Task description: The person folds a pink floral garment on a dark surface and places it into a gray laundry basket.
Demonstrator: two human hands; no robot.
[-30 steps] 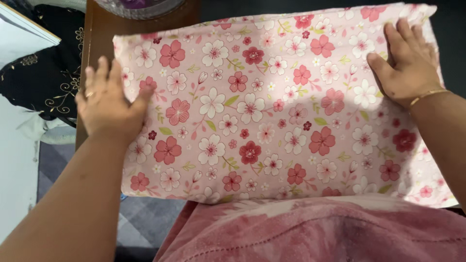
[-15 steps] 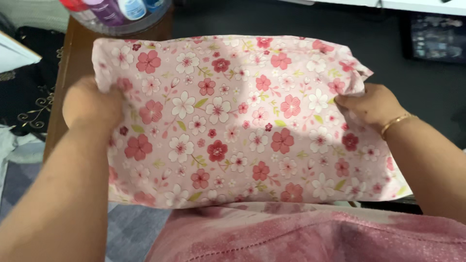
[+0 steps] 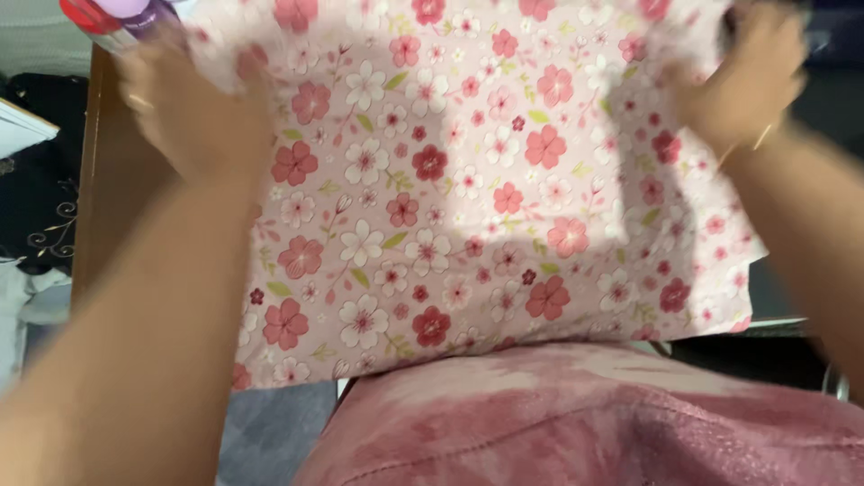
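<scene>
A pink pillow (image 3: 468, 189) in a flowered cover with red, pink and white blossoms fills the middle of the view. My left hand (image 3: 193, 117) grips its upper left edge, and my right hand (image 3: 742, 76) grips its upper right edge. Both hands are blurred by motion. The pillow is lifted, with its top edge past the upper border of the frame. Its lower edge hangs over my pink garment (image 3: 585, 423). A thin gold bangle sits on my right wrist.
A brown wooden table (image 3: 112, 189) stands at the left behind my left arm. Coloured bottles (image 3: 112, 18) show at the top left corner. Black embroidered cloth (image 3: 36, 207) lies at the far left. Grey patterned floor (image 3: 270, 432) shows below the pillow.
Both hands went from lying flat on the pillow to gripping its side edges. They have since raised it up and away from me, so it now covers more of the view.
</scene>
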